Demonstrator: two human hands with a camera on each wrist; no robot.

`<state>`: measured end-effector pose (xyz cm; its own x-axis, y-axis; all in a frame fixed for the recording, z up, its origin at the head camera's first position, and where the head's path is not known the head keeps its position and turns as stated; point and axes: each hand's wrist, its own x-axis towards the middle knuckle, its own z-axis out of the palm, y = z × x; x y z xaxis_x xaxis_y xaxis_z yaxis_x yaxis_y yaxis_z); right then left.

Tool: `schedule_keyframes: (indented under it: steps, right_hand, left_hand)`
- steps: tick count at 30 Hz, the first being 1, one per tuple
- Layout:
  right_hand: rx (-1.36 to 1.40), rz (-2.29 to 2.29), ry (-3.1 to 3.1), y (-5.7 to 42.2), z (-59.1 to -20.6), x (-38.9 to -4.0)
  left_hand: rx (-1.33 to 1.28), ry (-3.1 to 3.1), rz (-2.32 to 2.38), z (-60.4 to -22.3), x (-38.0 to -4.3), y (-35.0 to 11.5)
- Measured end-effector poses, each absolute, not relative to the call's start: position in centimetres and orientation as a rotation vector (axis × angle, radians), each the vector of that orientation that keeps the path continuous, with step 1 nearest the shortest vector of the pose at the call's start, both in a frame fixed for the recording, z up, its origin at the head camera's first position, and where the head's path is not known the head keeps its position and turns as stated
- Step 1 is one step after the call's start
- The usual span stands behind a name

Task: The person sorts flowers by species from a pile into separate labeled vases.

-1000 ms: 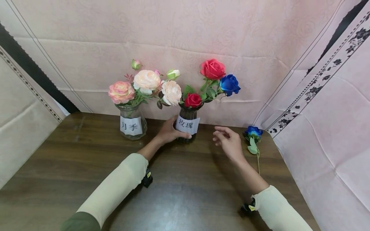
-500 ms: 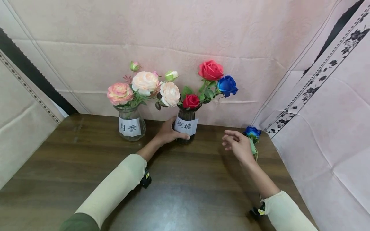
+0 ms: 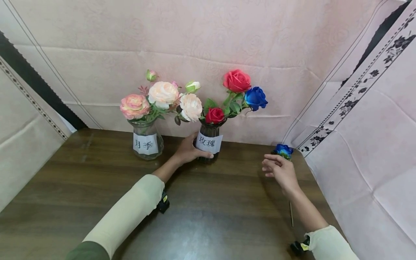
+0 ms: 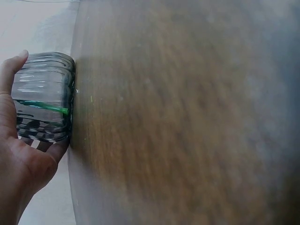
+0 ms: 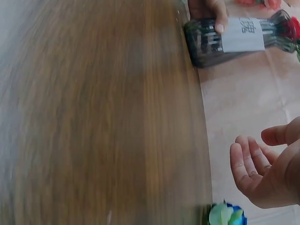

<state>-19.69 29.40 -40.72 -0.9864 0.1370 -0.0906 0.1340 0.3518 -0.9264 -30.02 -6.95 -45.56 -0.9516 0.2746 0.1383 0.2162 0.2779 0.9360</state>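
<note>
My left hand (image 3: pixel 188 150) grips the dark glass vase (image 3: pixel 212 130), its thumb across the front beside a white label with Chinese characters. Red roses and a blue rose (image 3: pixel 255 98) stand in this vase. The left wrist view shows the hand round the ribbed glass vase (image 4: pixel 44 84), a green stem visible inside. My right hand (image 3: pixel 282 172) is over a single blue rose (image 3: pixel 284 149) lying at the table's right side, and hides part of its stem. In the right wrist view, the right hand (image 5: pixel 267 173) has loosely bent fingers with nothing between them.
A clear glass vase (image 3: pixel 145 139) with pink and cream flowers, also labelled, stands left of the dark one. Behind the wooden table (image 3: pixel 195 209) hangs a pale pink cloth (image 3: pixel 208 32), with more cloth at both sides.
My right hand has moved right and toward me, from between the dark vase and the lying blue rose to over that rose's stem. The left hand keeps its grip on the vase.
</note>
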Motion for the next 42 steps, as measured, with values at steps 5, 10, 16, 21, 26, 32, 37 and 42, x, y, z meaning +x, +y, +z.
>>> schedule_keyframes:
  steps: [5, 10, 16, 21, 26, 32, 37, 42]
  right_hand:
    - [-0.292, 1.754, -2.600, 31.4, -40.7, -19.7]
    - [-0.345, 1.812, -2.605, 33.8, -40.8, -19.7]
    - [-0.396, 1.909, -2.587, 37.1, -41.3, -19.4]
    - [-0.425, 1.929, -2.576, 38.6, -41.7, -19.0]
    - [-0.453, 1.879, -2.617, 39.7, -42.0, -18.8]
    - [-0.489, 1.882, -2.659, 41.0, -42.2, -18.8]
    - [-0.482, 1.896, -2.752, 42.0, -42.6, -18.6]
    - [-0.462, 1.871, -2.873, 42.6, -43.0, -18.2]
  left_hand:
    - [0.467, 2.466, 1.809, -45.5, -30.0, -7.1]
    - [0.456, 2.467, 1.809, -45.7, -30.1, -7.2]
    - [0.490, 2.467, 1.814, -45.6, -30.2, -7.2]
    - [0.509, 2.470, 1.815, -45.5, -30.2, -7.1]
    - [0.499, 2.485, 1.800, -45.3, -30.1, -7.1]
    - [0.485, 2.474, 1.802, -45.3, -30.1, -7.1]
    - [0.501, 2.464, 1.814, -45.4, -30.1, -7.1]
    - [0.515, 2.456, 1.827, -45.6, -30.1, -7.1]
